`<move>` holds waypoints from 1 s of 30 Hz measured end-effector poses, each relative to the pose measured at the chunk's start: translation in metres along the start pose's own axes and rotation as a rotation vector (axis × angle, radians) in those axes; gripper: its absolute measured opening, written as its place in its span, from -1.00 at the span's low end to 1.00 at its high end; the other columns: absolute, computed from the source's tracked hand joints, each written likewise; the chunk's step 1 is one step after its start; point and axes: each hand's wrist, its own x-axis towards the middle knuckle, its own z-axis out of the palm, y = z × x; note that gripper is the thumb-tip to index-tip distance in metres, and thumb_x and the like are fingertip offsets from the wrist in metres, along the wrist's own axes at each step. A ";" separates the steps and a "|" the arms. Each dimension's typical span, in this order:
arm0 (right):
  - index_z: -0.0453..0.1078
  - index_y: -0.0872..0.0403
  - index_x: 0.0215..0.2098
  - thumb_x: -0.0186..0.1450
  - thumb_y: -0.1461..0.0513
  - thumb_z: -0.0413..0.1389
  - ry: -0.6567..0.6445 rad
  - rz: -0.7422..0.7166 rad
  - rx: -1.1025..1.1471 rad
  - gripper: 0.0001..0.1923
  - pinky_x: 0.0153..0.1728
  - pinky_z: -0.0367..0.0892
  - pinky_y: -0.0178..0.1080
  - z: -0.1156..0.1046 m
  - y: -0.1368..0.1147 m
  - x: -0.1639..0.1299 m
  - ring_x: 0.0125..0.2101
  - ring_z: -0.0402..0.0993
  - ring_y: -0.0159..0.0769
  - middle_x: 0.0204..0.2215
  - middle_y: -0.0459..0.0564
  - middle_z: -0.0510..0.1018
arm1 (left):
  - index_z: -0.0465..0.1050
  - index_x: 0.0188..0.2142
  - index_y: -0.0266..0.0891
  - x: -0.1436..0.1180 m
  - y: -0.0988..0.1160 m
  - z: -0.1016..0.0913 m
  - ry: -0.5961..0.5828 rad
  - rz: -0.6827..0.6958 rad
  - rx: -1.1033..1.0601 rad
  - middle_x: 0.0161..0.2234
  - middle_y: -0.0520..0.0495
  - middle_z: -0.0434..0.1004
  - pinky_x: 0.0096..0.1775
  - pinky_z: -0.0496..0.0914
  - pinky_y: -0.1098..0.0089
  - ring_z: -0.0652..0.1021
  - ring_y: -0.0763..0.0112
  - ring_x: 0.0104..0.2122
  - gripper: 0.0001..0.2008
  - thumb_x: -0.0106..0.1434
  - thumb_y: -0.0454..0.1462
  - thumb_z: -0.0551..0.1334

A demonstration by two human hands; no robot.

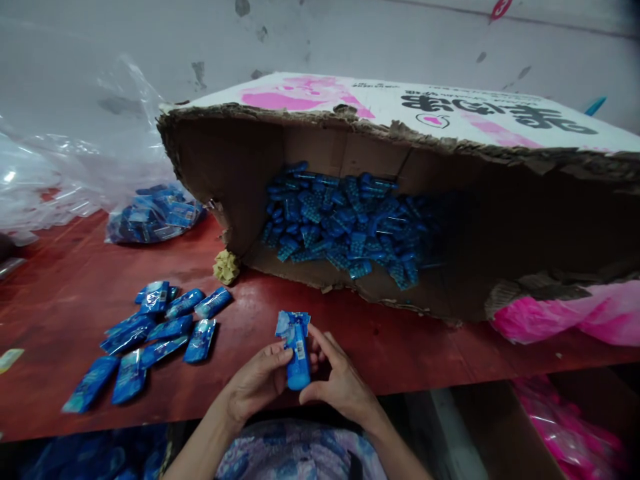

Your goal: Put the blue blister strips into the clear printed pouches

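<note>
Packet held at the near edge of a red surface

The packet is blue, with a smooth, rounded near end, a barcode on its upper side and a flat film flap at its far end. It is at the near middle of the scene.

The left hand has its grip closed on the packet from the left, thumb on top. The right hand surrounds the right side, its forefinger near the flap and its thumb beside the rounded end; other fingers curl in behind, and whether that grip bears on the packet cannot be told.

To the left, a loose cluster of shiny blue packs lies on the surface, some overlapping. Farther back on that side stands a clear bag filled with more blue packs.

A cardboard box lies on its side across the far right, ragged opening facing near, printed white-and-pink panel upward. Inside is a heap of small blue pieces; the right end is too dark to read. A crumpled yellow lump sits just beside the box's left edge, and pink plastic lies along its near right edge.

Lower than the surface, pink wrapped items show at near right.
</note>
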 end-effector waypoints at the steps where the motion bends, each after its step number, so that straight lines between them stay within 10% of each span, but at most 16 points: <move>1: -0.01 -0.23 0.17 -0.20 0.27 0.38 0.005 -0.038 -0.014 0.06 0.01 0.15 -0.17 -0.001 -0.001 0.000 -0.04 0.23 -0.21 -0.06 -0.11 0.29 | 0.46 -0.19 -0.31 0.000 0.001 -0.001 -0.028 -0.021 0.005 -0.32 -0.16 0.59 -0.13 0.33 0.31 0.55 0.28 -0.25 -0.76 0.11 -0.37 0.19; 9: 0.05 -0.19 0.16 -0.04 0.11 0.30 -0.137 -0.167 0.109 -0.15 0.07 0.10 -0.13 -0.005 -0.002 -0.002 0.06 0.21 -0.16 0.06 -0.08 0.31 | 0.51 -0.26 -0.32 -0.004 -0.006 0.005 -0.075 0.000 0.003 -0.38 -0.14 0.60 -0.22 0.37 0.42 0.56 0.34 -0.33 -0.74 0.00 -0.30 0.30; 20: 0.13 -0.07 0.14 0.14 -0.14 -0.01 -0.038 -0.173 0.130 -0.34 -0.12 0.30 -0.22 0.010 0.011 -0.004 -0.14 0.40 -0.18 -0.10 0.01 0.46 | 0.52 -0.42 -0.28 -0.004 -0.037 0.020 0.265 0.235 -0.085 -0.48 -0.03 0.58 -0.32 0.41 0.46 0.52 0.48 -0.49 -0.82 -0.02 -0.22 0.32; 30: 0.32 -0.02 -0.06 0.25 0.25 0.05 0.222 -0.197 -0.660 -0.73 -0.18 0.22 -0.18 0.015 0.005 0.033 -0.19 0.32 -0.20 -0.19 -0.01 0.45 | 0.42 -0.28 -0.39 -0.047 0.042 -0.033 0.766 0.685 -0.289 -0.29 -0.24 0.56 -0.26 0.47 0.27 0.54 0.22 -0.23 -0.59 0.21 -0.08 0.00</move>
